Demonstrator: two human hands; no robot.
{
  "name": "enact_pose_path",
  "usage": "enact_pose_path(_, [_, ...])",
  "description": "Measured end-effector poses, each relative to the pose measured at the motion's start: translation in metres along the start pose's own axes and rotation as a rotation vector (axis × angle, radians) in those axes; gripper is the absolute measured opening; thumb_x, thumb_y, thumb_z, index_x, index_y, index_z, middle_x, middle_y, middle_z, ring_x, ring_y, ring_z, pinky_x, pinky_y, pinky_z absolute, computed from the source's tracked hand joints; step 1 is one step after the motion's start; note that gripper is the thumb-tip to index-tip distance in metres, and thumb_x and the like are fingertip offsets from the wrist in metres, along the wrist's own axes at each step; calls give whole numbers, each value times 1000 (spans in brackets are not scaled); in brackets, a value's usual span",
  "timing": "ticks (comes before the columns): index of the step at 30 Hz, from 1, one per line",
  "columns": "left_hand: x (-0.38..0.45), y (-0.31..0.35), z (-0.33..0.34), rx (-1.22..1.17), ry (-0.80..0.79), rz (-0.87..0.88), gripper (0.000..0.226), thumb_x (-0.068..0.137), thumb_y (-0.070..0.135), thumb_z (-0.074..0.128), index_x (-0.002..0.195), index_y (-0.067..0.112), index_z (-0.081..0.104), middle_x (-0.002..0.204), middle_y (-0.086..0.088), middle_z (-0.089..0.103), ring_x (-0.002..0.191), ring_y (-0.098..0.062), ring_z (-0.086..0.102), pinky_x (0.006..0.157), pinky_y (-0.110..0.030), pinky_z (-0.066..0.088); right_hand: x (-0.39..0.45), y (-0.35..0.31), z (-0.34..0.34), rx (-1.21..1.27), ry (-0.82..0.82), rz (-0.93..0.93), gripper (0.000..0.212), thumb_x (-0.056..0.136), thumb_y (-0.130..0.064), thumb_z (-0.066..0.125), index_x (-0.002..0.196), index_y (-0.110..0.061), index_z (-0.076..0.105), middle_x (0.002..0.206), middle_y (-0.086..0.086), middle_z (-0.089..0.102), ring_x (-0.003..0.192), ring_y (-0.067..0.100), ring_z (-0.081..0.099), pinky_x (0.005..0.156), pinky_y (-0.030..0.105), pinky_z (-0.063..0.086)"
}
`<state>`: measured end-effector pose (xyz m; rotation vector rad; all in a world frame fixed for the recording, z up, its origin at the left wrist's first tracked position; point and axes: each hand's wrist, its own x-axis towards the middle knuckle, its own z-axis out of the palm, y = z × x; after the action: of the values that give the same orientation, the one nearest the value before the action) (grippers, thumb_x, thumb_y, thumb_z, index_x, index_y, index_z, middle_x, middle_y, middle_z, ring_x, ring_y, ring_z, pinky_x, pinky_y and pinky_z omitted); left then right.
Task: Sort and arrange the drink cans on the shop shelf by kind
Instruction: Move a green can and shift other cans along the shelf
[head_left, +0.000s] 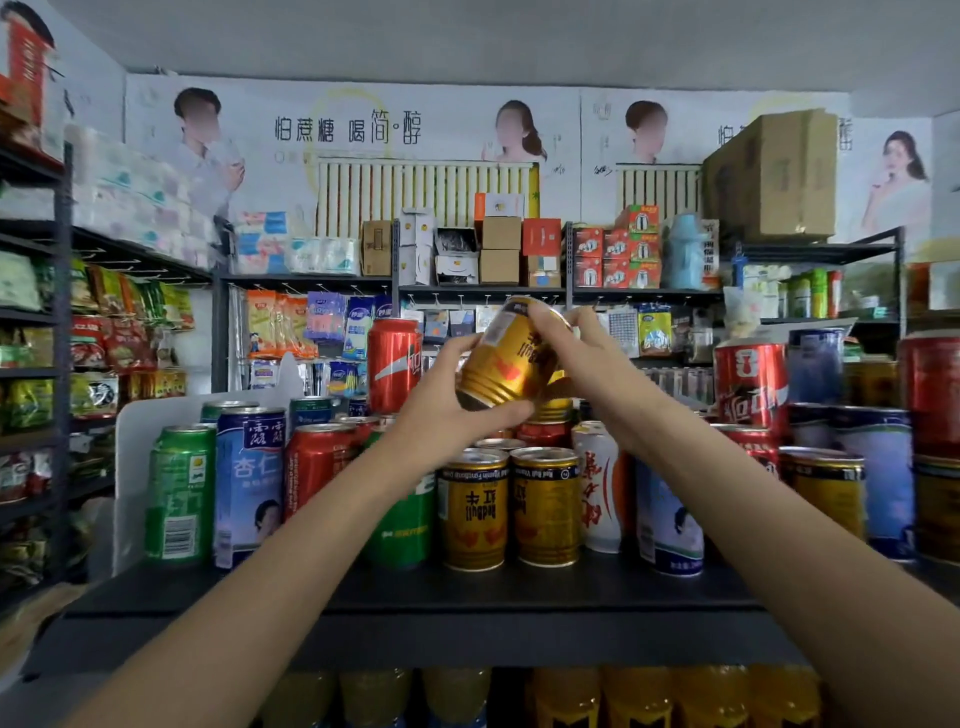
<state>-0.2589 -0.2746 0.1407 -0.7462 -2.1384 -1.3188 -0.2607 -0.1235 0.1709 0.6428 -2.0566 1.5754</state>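
A gold energy-drink can (511, 358) is held tilted in the air above the shelf. My left hand (447, 410) grips its lower end and my right hand (582, 358) holds its upper side. Below stand two gold cans (474, 512) (546, 506) side by side at the front of the black shelf (467, 587). Left of them are a green can (179, 491), a blue-white can (249, 483) and a red can (317, 462). A tall red cola can (392, 364) stands raised behind. On the right are a white can (597, 488), blue cans and red cola cans (750, 384).
A white divider board (156, 415) stands at the shelf's left end. Another gold can (826, 493) sits at the right among blue cans (878, 473). Yellow bottles (571, 699) fill the shelf below. Racks of snacks and boxes line the walls behind.
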Motion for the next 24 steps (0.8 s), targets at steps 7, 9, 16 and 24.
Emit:
enact_pose_path(7, [-1,0,-33,-313,-52,-133,77,57,32,71,128,25,43,116,-6,60,108,-19,58,103,-40,39,-4,-9,-29,232,-200,81,30,93,-31,51,120,-19,46,95,8,61,77,22,66,76,33,56])
enact_pose_path(9, [-2,0,-38,-438,-28,-159,75,61,31,67,131,18,42,113,-8,64,105,-18,60,104,-36,38,-9,-9,-30,308,-276,102,41,89,-28,54,129,-25,46,104,11,60,76,25,67,75,33,58])
enact_pose_path(16, [9,20,-60,-382,52,-89,69,64,42,71,124,15,50,118,-8,60,113,-23,55,99,-37,42,-6,-24,5,70,-434,-13,105,64,-9,78,144,-39,17,113,14,61,91,26,68,81,36,55])
enact_pose_path(24, [-7,1,-102,388,68,-15,30,89,33,56,115,20,58,114,7,60,100,-4,55,81,-16,40,34,-3,55,51,-144,-75,99,57,-4,86,128,-29,22,110,4,53,99,23,60,91,40,51])
